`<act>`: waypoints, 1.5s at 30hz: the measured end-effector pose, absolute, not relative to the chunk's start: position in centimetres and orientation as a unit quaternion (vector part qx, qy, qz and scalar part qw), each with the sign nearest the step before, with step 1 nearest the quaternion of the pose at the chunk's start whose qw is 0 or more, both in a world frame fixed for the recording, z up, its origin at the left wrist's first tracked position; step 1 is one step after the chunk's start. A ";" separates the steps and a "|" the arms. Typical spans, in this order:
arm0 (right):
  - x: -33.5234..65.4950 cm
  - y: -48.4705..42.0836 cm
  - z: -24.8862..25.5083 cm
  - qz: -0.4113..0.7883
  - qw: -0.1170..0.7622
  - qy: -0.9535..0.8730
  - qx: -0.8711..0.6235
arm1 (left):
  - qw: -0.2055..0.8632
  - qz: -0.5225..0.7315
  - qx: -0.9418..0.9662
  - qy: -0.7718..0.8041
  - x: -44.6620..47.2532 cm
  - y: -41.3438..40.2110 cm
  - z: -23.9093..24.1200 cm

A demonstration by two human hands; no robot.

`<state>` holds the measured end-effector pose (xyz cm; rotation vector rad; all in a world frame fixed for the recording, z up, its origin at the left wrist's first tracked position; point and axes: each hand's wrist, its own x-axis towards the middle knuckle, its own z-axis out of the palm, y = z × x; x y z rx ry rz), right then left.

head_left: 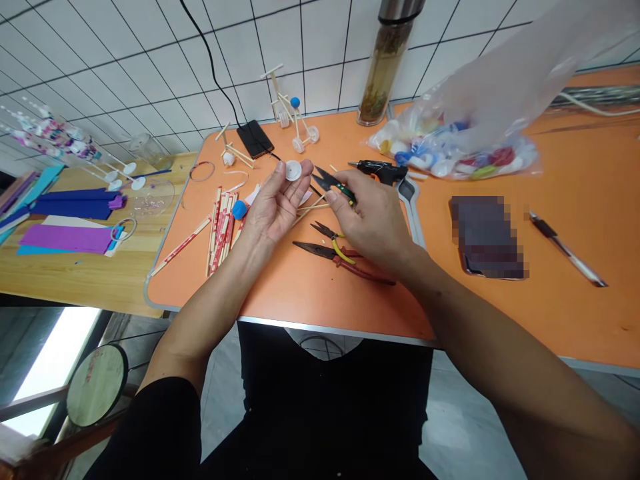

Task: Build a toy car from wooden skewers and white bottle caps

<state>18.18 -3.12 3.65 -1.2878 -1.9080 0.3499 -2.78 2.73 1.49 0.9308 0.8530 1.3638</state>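
My left hand [275,200] is raised palm up over the orange table [310,293], its fingertips pinching a small white bottle cap [293,171]. My right hand [373,220] is closed on small black snips with a green grip [330,183], their blades pointing at the cap. Red-handled pliers [345,259] and yellow-handled cutters [333,237] lie on the table under my right hand. A blue cap [239,209] and several wooden chopsticks [220,230] lie just left of my left hand.
A black glue gun [380,171], a clear bag of coloured caps [450,150], a tall bottle [385,63], a stick-and-cap model [293,110], a black power bank [255,139], a phone [487,237] and a pen [567,250] sit around. Coloured foam sheets [65,237] cover the wooden table at left.
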 end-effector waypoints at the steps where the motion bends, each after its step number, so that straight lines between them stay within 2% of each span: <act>1: 18.3 -3.1 3.7 0.122 0.394 -0.755 -0.510 | 0.601 0.589 0.400 0.365 -2.9 2.8 1.5; 12: 16.9 -4.0 3.9 0.041 0.268 -0.795 -0.542 | 0.611 0.568 0.416 0.362 -1.4 1.7 1.1; 22: 16.6 -3.8 3.9 0.029 0.261 -0.789 -0.555 | 0.588 0.580 0.431 0.365 -0.9 0.9 1.3; 28: 16.3 -3.8 3.7 0.046 0.290 -0.783 -0.549 | 0.563 0.599 0.433 0.370 -0.1 0.3 0.9; 31: 16.3 -3.7 4.3 0.157 0.355 -0.752 -0.533 | 0.524 0.630 0.455 0.348 0.3 -0.1 0.6; 34: 16.9 -3.2 5.2 0.446 0.420 -0.644 -0.459 | 0.478 0.650 0.488 0.332 0.4 -0.4 0.5; 36: 17.3 -2.7 5.4 0.638 0.389 -0.545 -0.381 | 0.463 0.656 0.501 0.323 0.3 -0.3 0.5; 38: 17.5 -2.5 5.2 0.688 0.369 -0.515 -0.355 | 0.460 0.656 0.505 0.321 0.1 0.0 0.3; 39: 17.4 -2.6 5.0 0.640 0.385 -0.547 -0.379 | 0.461 0.654 0.506 0.322 0.0 0.2 0.1; 41: 16.9 -3.0 4.6 0.441 0.408 -0.653 -0.462 | 0.464 0.649 0.507 0.326 -0.1 0.4 -0.2; 43: 16.5 -3.5 4.4 0.243 0.381 -0.724 -0.522 | 0.464 0.643 0.508 0.335 -0.1 0.5 -0.5; 44: 16.4 -3.7 4.4 0.203 0.368 -0.736 -0.531 | 0.463 0.641 0.510 0.339 -0.1 0.4 -0.6; 45: 16.5 -3.8 4.5 0.214 0.370 -0.732 -0.530 | 0.460 0.640 0.513 0.339 -0.1 0.4 -0.6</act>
